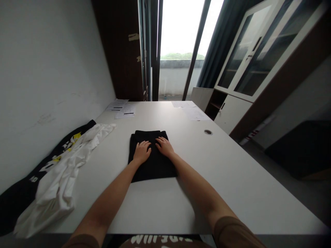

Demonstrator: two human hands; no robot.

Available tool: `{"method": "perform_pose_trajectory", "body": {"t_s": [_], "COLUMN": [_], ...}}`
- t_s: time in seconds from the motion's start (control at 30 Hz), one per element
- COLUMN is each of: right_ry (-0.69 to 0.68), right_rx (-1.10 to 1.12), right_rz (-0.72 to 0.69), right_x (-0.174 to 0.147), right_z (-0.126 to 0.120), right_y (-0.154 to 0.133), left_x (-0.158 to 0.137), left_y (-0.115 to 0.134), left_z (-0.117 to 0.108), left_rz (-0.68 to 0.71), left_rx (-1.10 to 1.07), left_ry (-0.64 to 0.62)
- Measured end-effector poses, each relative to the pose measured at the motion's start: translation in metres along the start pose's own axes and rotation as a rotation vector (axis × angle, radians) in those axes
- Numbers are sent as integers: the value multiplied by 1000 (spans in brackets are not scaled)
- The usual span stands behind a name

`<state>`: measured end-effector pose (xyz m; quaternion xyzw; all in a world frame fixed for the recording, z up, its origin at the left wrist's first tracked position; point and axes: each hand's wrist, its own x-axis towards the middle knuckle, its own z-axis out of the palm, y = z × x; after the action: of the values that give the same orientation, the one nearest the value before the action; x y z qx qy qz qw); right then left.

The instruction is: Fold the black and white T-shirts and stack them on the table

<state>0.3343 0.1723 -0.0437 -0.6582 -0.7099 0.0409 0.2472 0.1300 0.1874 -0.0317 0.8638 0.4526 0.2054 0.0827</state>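
A black garment (155, 168), folded into a rough rectangle, lies flat in the middle of the white table. What kind of garment it is does not show. My left hand (142, 152) rests palm down on its left half, fingers stretched out. On the upper right part of the cloth lies my right hand (164, 147), also palm down with its fingers spread. Neither hand grips anything; both touch the top of the fabric.
Along the wall at left lie a crumpled white garment (62, 175) and a black garment with white and yellow print (51, 155). Papers (125, 111) and more sheets (195, 113) lie at the table's far end. A cable hole (208, 132) pierces the table (232, 179) at right.
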Motion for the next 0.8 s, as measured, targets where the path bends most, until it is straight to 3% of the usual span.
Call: {"method": "perform_pose_trajectory", "body": {"t_s": [0.1, 0.27, 0.43, 0.53, 0.8], "right_ry": [37, 27, -125, -190, -136], "right_rx": [-42, -51, -61, -86, -122], "right_rz": [-32, -224, -37, -30, 2], "right_x": [-2, 2, 20, 32, 41], "right_z": [-6, -10, 2, 5, 1], "right_y": [-6, -19, -9, 4, 20], "left_x": [0, 0, 0, -1, -1], "left_y": [1, 2, 1, 0, -4], "left_z": [-1, -3, -2, -1, 4], "left_rz": [-2, -3, -87, -120, -117], "left_rx": [-3, 2, 53, 88, 128], "left_ry": [0, -14, 14, 17, 5]}}
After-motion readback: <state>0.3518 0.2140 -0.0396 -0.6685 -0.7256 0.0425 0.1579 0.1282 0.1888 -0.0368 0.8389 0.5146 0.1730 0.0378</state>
